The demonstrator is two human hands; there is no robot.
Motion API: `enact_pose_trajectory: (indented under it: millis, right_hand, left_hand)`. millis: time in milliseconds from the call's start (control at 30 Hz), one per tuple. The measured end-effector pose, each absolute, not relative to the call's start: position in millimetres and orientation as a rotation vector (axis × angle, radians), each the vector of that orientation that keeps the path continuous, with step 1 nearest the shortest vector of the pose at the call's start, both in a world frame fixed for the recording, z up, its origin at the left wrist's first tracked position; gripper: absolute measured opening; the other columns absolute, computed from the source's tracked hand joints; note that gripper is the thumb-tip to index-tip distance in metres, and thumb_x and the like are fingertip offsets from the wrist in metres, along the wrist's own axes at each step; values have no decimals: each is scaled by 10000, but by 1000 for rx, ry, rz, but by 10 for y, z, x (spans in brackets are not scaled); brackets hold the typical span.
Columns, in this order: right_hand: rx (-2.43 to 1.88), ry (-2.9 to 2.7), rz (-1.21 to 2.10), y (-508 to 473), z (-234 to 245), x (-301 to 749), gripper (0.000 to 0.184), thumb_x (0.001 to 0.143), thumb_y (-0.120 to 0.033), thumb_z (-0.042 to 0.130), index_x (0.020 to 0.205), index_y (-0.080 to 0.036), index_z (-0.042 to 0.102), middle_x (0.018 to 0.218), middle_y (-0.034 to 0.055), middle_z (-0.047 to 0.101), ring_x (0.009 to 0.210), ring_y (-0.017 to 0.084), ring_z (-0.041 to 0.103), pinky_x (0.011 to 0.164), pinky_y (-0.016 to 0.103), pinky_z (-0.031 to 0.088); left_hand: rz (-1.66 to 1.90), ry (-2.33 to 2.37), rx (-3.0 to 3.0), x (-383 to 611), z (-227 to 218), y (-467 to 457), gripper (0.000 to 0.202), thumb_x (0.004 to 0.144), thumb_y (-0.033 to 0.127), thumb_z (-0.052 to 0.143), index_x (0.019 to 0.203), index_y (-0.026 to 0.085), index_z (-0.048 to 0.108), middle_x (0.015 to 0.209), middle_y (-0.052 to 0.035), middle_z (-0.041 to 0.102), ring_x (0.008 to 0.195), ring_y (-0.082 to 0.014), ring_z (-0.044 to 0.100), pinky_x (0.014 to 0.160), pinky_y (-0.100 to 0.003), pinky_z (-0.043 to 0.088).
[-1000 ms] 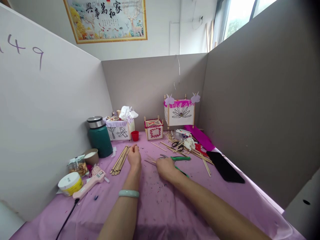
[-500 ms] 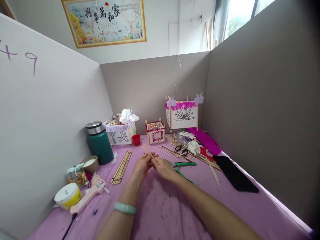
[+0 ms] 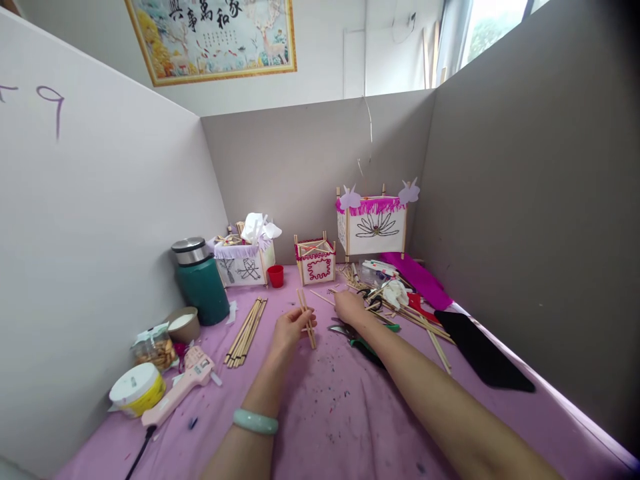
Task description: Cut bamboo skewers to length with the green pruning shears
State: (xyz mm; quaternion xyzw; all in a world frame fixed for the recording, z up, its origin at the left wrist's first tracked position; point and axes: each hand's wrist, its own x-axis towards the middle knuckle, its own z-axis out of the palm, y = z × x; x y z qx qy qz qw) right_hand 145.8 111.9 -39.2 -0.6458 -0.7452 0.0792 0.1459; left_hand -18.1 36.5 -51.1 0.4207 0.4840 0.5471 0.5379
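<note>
The fingers point(image 3: 301, 317) of the left hand point(image 3: 289, 332) are curled closed around two thin wooden sticks point(image 3: 306, 319), which stand nearly upright side by side over the pink-covered tabletop point(image 3: 350, 427). The right hand point(image 3: 350, 308) is stretched out to the far side of them, back upward, with its fingertips turned down out of sight, so I cannot tell whether it is gripping anything. It is down among loose wooden sticks point(image 3: 400, 313), just above a pair of green-handled pliers point(image 3: 367, 337).

The work in hand is with the sticks: one hand holds a pair while the other is among the loose ones.

A tied bundle of sticks point(image 3: 245, 340) lies to the left of the left hand, which wears a pale green bangle point(image 3: 255, 421) at the wrist. Farther back are black-handled scissors point(image 3: 373, 300) and a red cup point(image 3: 275, 275), with three paper lanterns on stick frames, the largest point(image 3: 373, 227) topped by paper rabbits. A pink glue gun point(image 3: 177, 388) lies at the left, near a green flask point(image 3: 197, 288).
</note>
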Motion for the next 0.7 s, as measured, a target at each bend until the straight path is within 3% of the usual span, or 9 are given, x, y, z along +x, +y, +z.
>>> enact_pose_trajectory:
  millis: [133, 200, 300, 367, 500, 700]
  right_hand:
    - [-1794, -2140, 263, 1106, -409, 1423, 179, 769, -115, 588, 919, -87, 683, 932, 201, 693, 897, 244, 660, 762, 292, 463]
    - [-1708, -2118, 341, 1005, -423, 1415, 208, 811, -122, 521, 968, -102, 656, 869, 147, 703, 770, 197, 668, 688, 262, 475]
    - [-1350, -2015, 722, 757, -509, 1394, 287, 819, -132, 461, 1071, -146, 598, 739, 34, 685, 558, 125, 617, 546, 210, 456]
    - [-1159, -1944, 867, 572, -598, 1375, 238, 814, -166, 473, 1004, -160, 618, 693, 5, 663, 536, 113, 596, 522, 198, 439]
    - [-1169, -1911, 777, 316, -747, 1358, 141, 801, -204, 518, 775, -159, 650, 615, -3, 636, 554, 115, 574, 555, 204, 412]
    - [-1197, -1948, 802, 229, -796, 1339, 132, 794, -193, 536, 763, -165, 661, 578, -8, 627, 562, 118, 565, 590, 210, 394]
  left_hand:
    - [1270, 1155, 1126, -205, -546, 378, 334, 655, 365, 737, 877, 119, 697, 693, -47, 648, 634, -140, 618, 599, -260, 501]
    - [1261, 1205, 1154, -244, -537, 378, 330, 659, 341, 728, 899, 117, 698, 697, -50, 657, 622, -143, 620, 590, -260, 498]
    - [1272, 1204, 1226, -274, -516, 364, 311, 659, 316, 720, 899, 119, 705, 712, -54, 675, 632, -153, 629, 600, -270, 505]
    - [1289, 1152, 1286, -255, -522, 354, 299, 659, 315, 718, 890, 127, 713, 722, -51, 688, 643, -155, 632, 627, -283, 516]
    - [1280, 1143, 1342, -183, -577, 358, 285, 643, 299, 722, 875, 134, 727, 705, -37, 690, 636, -157, 630, 643, -295, 526]
    - [1234, 1211, 1444, -187, -552, 319, 284, 646, 302, 697, 872, 136, 743, 722, -37, 682, 616, -136, 587, 537, -234, 471]
